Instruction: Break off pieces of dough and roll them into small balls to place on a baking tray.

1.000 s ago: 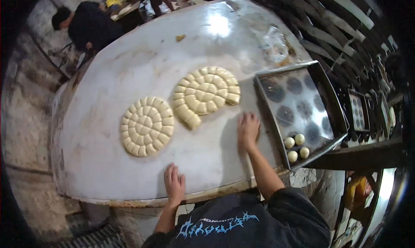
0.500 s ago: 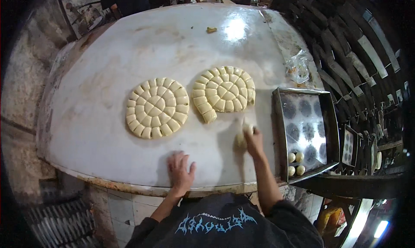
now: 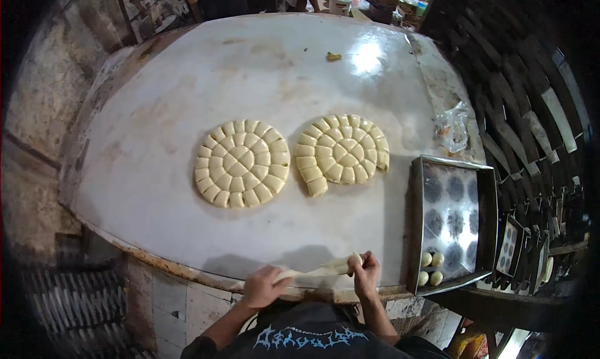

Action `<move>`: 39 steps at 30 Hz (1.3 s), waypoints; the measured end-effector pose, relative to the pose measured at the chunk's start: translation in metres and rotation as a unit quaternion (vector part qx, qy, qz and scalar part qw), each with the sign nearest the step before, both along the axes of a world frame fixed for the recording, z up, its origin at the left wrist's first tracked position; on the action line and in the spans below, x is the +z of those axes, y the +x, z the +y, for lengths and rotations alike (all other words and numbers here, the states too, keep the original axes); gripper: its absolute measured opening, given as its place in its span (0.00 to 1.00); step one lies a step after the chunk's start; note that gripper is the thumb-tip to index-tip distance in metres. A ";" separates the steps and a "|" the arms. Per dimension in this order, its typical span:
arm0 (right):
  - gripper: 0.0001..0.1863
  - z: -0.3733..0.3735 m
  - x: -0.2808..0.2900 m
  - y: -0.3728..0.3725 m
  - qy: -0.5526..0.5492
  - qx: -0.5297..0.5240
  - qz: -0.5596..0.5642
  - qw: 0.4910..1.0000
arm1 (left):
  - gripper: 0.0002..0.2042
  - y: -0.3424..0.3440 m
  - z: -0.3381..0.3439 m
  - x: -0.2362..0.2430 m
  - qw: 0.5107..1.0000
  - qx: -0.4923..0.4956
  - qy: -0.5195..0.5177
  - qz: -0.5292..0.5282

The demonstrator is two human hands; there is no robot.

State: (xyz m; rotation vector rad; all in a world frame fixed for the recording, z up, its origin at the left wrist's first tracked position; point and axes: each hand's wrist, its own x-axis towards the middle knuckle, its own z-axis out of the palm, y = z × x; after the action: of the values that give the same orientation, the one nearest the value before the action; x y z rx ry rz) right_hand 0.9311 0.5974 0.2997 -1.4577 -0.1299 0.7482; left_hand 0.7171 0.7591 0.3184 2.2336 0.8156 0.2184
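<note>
A pale strip of dough is stretched between my two hands above the near edge of the table. My left hand grips its left end, fingers closed. The other end is pinched in my right hand, where the dough bunches up thicker. Farther off lie two flat rounds of dough cut into many small pieces in rings. The left round is whole. On the right round, the outer ring is open along the near side.
A metal tray with dark round marks stands at the table's right side, several dough balls in its near left corner. Beyond it lies a clear plastic bag. A small brown scrap and a white bucket are farther away.
My right hand has come back toward me with the dough. My left hand has lifted from the tabletop and taken the other end, and the strip is now drawn out sideways.
</note>
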 end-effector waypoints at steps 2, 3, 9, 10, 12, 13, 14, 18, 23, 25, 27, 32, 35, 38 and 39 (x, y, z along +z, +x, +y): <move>0.10 -0.006 -0.005 0.019 -0.218 0.040 -0.210 0.952 | 0.13 -0.029 0.040 -0.010 0.993 0.033 0.114 0.012; 0.09 -0.010 -0.014 0.033 -0.340 0.082 -0.372 0.860 | 0.13 -0.036 0.061 -0.013 0.977 0.032 0.211 0.029; 0.11 0.091 -0.014 0.046 -0.359 0.101 -0.374 0.849 | 0.15 0.028 0.118 -0.021 0.967 0.072 0.242 -0.036; 0.09 0.099 -0.028 0.031 -0.347 0.118 -0.427 0.827 | 0.14 0.057 0.103 -0.022 0.975 0.088 0.202 -0.033; 0.08 0.086 -0.096 -0.018 -0.289 0.151 -0.541 0.775 | 0.10 0.084 0.070 -0.020 0.984 0.035 0.174 -0.017; 0.11 0.065 -0.126 -0.038 -0.248 0.161 -0.604 0.740 | 0.09 0.084 0.050 -0.025 0.981 0.021 0.189 -0.044; 0.14 0.059 -0.097 -0.055 -0.215 0.264 -0.569 0.749 | 0.08 0.058 0.039 -0.031 0.983 0.015 0.180 -0.024; 0.20 -0.045 -0.094 -0.013 -0.268 0.339 -0.605 0.668 | 0.06 -0.037 0.059 -0.040 0.975 -0.060 0.207 -0.062; 0.06 0.078 -0.030 0.054 -0.254 0.128 -0.583 0.761 | 0.11 0.012 0.124 -0.021 0.972 0.079 0.218 -0.022; 0.07 0.091 -0.073 0.045 -0.267 0.196 -0.444 0.833 | 0.09 0.055 0.103 -0.034 0.980 -0.002 0.162 -0.116; 0.06 0.081 -0.075 -0.012 -0.074 0.235 -0.465 0.850 | 0.07 0.049 0.060 -0.051 0.982 -0.100 0.090 -0.132; 0.09 -0.041 -0.055 -0.016 -0.157 0.321 -0.295 0.886 | 0.09 -0.060 0.035 -0.065 0.965 -0.114 0.214 -0.097; 0.06 -0.019 -0.028 0.039 -0.365 0.206 -0.588 0.692 | 0.08 -0.038 0.098 -0.029 0.962 0.038 0.269 0.033; 0.03 0.055 -0.042 0.052 -0.222 0.147 -0.501 0.824 | 0.06 0.032 0.108 -0.040 0.980 -0.010 0.184 -0.082; 0.03 0.075 -0.047 0.042 -0.198 0.185 -0.399 0.876 | 0.05 0.054 0.100 -0.044 0.979 -0.034 0.141 -0.144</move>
State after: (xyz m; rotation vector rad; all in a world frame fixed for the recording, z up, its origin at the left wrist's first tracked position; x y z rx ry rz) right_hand 0.9728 0.6728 0.2527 -2.1067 -0.9615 0.4337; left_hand 0.7708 0.8591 0.2746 2.4102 0.5786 0.6445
